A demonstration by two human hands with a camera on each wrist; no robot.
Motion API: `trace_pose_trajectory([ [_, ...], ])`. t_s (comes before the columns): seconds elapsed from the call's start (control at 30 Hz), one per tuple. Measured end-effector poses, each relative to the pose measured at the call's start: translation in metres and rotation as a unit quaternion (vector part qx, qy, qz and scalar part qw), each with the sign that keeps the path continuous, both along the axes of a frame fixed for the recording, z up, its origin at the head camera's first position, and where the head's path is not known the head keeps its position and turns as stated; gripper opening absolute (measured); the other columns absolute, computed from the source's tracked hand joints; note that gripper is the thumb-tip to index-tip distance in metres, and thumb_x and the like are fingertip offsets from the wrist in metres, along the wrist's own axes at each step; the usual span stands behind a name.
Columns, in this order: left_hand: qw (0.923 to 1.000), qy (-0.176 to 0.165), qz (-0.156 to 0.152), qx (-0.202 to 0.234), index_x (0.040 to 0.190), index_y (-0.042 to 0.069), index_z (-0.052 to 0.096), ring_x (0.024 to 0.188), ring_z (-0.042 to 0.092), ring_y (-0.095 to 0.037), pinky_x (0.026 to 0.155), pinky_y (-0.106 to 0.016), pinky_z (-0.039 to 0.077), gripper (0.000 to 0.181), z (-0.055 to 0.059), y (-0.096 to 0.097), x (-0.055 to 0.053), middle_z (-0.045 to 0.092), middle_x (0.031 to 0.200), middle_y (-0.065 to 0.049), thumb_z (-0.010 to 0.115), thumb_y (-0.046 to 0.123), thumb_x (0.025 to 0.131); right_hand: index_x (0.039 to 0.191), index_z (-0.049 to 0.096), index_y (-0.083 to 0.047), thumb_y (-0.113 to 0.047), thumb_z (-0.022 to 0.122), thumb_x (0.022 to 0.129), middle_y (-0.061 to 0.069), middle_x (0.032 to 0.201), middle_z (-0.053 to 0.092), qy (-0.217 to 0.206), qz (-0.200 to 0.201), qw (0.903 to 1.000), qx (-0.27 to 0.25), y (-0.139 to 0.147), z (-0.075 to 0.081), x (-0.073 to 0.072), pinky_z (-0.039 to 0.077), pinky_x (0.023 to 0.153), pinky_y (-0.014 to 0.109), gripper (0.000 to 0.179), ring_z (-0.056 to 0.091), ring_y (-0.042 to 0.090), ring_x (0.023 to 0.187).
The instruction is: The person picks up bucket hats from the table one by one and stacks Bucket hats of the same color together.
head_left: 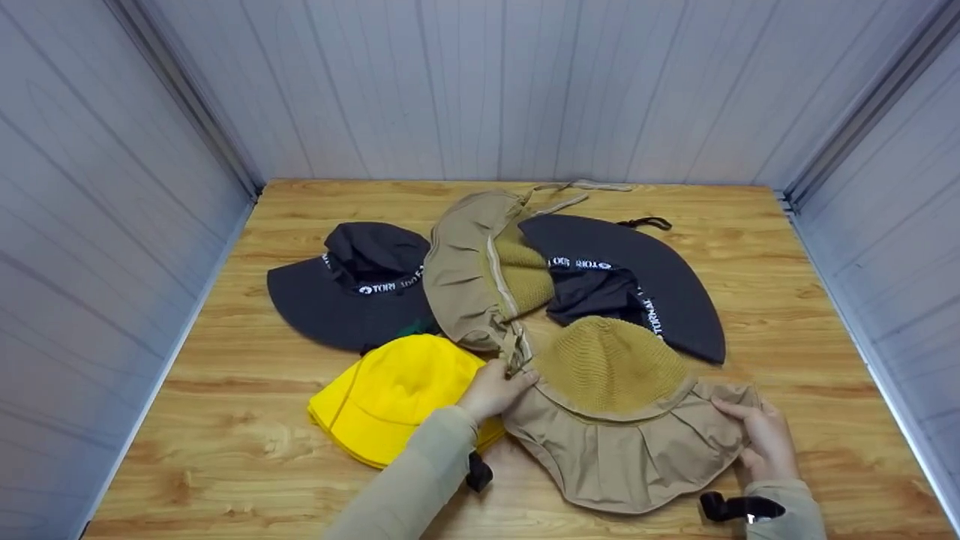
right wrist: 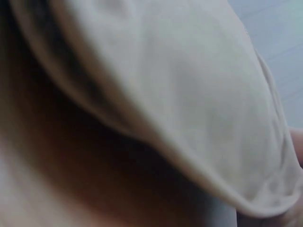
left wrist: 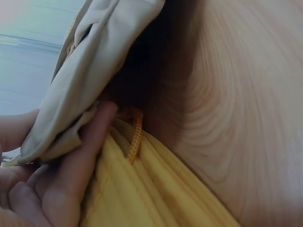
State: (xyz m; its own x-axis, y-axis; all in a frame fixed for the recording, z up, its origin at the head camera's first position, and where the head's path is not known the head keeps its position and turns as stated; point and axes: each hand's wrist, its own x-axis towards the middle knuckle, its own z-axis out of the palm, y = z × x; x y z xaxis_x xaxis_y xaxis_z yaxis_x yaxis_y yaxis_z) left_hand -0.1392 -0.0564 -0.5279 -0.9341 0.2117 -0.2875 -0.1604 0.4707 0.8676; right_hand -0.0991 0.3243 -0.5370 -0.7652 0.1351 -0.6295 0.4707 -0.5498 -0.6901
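Observation:
A sun hat (head_left: 611, 367) with a mustard woven crown and a pleated beige brim is held up between both hands at the front. My left hand (head_left: 495, 390) pinches the brim's left end, thumb on top. On the right end, my right hand (head_left: 765, 435) grips the brim with the thumb above the cloth. Close under the left hand lies a yellow bucket hat (head_left: 405, 394); its orange cord (left wrist: 136, 135) shows in the left wrist view. Beige brim cloth (right wrist: 189, 104) fills most of the right wrist view, blurred.
Behind lie a second beige sun hat (head_left: 469, 262) with loose ties, a dark brimmed hat (head_left: 345, 307) on the left and another dark hat (head_left: 667, 277) on the right, overlapping in places. Pale panel walls (head_left: 480, 90) enclose the wooden table (head_left: 225, 450) at the back and sides.

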Motion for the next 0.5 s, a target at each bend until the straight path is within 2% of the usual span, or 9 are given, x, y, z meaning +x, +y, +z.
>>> trace_pose_trajectory([
  [0.13,0.9998,0.007,0.004,-0.019,0.074,0.012,0.053,0.061,0.044,-0.015,0.057,-0.027,0.037,0.033,-0.0025,0.0024,-0.0011,0.043,0.066,0.002,0.064,0.034,0.096,0.09,0.066,-0.019,0.01,0.065,0.087,-0.004,0.086,0.073,-0.006,-0.005,1.0,0.003,0.0017,-0.004,-0.0006,0.059,0.078,0.026,0.03,0.072,0.011,0.081],
  [0.23,0.9996,0.007,0.006,-0.026,0.069,0.015,0.049,0.057,0.042,-0.014,0.054,-0.026,0.035,0.038,-0.0031,0.003,-0.0011,0.038,0.062,0.003,0.065,0.038,0.095,0.086,0.068,-0.019,0.012,0.064,0.087,-0.005,0.085,0.073,-0.005,-0.009,0.9999,0.011,0.0027,-0.0056,-0.0018,0.059,0.079,0.025,0.032,0.071,0.009,0.082],
  [0.4,1.0,0.001,0.004,-0.008,0.064,0.018,0.044,0.054,0.036,-0.011,0.052,-0.024,0.032,0.043,-0.0034,-0.0015,-0.0026,0.033,0.058,0.006,0.067,0.04,0.093,0.08,0.067,-0.02,0.013,0.061,0.088,-0.007,0.081,0.071,-0.007,-0.01,0.999,0.043,0.0035,-0.0067,-0.0037,0.059,0.076,0.023,0.034,0.07,0.007,0.078],
  [0.5,0.9998,-0.014,0.011,0.008,0.068,0.015,0.055,0.056,0.039,-0.009,0.054,-0.022,0.034,0.034,-0.0034,-0.0062,-0.0044,0.04,0.06,0.007,0.069,0.036,0.091,0.079,0.066,-0.019,0.011,0.061,0.089,-0.006,0.079,0.07,-0.011,-0.006,0.9987,0.049,0.0035,-0.0066,-0.0044,0.059,0.073,0.023,0.032,0.07,0.008,0.075],
])
